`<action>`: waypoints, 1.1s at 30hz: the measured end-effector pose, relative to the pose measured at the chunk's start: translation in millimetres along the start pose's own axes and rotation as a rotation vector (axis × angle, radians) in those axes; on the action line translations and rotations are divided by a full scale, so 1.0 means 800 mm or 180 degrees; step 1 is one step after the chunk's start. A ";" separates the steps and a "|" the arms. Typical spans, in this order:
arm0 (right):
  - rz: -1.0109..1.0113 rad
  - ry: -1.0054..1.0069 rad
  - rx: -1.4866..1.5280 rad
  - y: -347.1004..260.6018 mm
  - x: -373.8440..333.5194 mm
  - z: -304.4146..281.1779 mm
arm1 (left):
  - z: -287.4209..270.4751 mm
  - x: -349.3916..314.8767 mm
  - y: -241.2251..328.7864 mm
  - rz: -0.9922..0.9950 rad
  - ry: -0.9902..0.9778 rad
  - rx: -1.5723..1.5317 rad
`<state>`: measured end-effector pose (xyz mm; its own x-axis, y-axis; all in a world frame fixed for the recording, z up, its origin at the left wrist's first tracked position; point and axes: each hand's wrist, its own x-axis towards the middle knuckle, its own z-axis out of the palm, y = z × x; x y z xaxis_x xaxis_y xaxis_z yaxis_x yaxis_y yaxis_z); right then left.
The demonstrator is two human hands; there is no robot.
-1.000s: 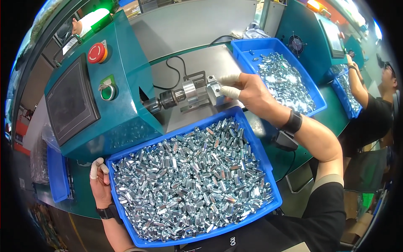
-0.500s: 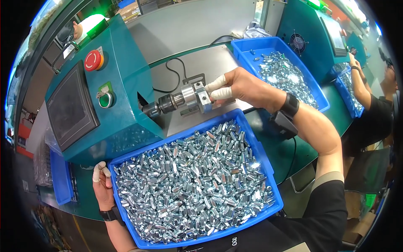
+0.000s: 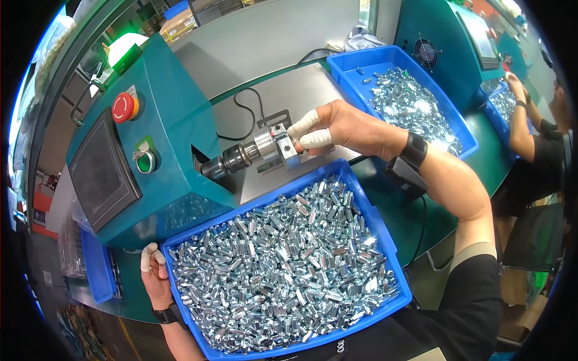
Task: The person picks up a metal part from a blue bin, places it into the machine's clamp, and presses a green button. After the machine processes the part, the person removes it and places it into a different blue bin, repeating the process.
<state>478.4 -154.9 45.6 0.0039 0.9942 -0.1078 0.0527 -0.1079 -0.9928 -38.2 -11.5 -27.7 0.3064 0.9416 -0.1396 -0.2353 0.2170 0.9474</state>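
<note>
While the right hand presses its taped fingertips against the blue-faced fixture block at the end of the chuck, the fingers are pinched together at the block's face; whether a small part sits between them cannot be told. Chuck is dark metal with a silver collar, sticks out sideways from the teal machine, over a grey steel plate. Left hand curls closed over the left rim of the near blue tray, thumb and finger taped white. Tray is heaped with small shiny silver hex spacers, sits just below the chuck. Second blue tray behind the right hand, thinner layer of the same parts. Machine front has a red stop button, green button, dark screen. Another person works at far right.

Versus half a second earlier: right hand sits at the same block, fingers tucked tighter to its face; left hand unchanged on the tray rim.
</note>
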 end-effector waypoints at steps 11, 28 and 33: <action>-0.0018 -0.0079 -0.0065 -0.003 -0.002 0.002 | 0.014 -0.007 -0.001 0.0094 0.0026 -0.0138; -0.0718 0.1296 -0.3532 -0.025 0.012 0.017 | 0.022 -0.006 0.005 0.0063 0.0093 0.0076; -0.0823 0.1609 -0.4206 -0.050 -0.002 0.017 | 0.017 -0.008 -0.002 0.0099 0.0114 -0.0032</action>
<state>462.4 -152.2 85.0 0.1840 0.9095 0.3726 0.9764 -0.1256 -0.1757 -27.5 -21.3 -24.2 0.2656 0.9565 -0.1206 -0.2533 0.1900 0.9485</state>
